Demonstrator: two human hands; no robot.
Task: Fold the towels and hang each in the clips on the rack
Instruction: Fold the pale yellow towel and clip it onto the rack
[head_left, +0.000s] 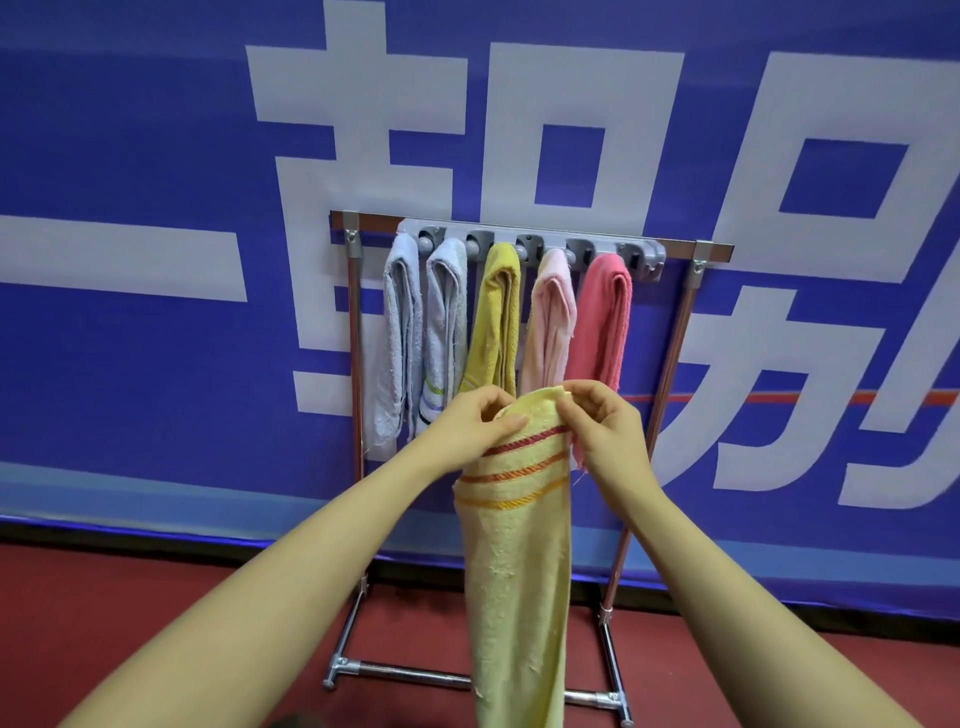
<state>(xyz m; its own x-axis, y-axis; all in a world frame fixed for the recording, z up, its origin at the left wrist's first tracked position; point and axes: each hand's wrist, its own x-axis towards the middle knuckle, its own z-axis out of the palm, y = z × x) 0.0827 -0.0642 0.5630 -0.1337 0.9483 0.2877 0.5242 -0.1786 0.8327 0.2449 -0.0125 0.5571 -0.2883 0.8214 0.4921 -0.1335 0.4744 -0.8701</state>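
Rack (675, 332): five folded towels hang in clips; rightmost clip (641, 257) looks free. Sixth, a yellow towel (514, 545), hangs folded lengthwise below and in front of the rack. Left hand (470, 423) and right hand (605, 423) both pinch its top fold. Remaining: clip it.

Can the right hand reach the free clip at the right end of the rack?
Probably yes. The clip has no towel and nothing in front, but the right hand is holding the yellow towel with the left hand.
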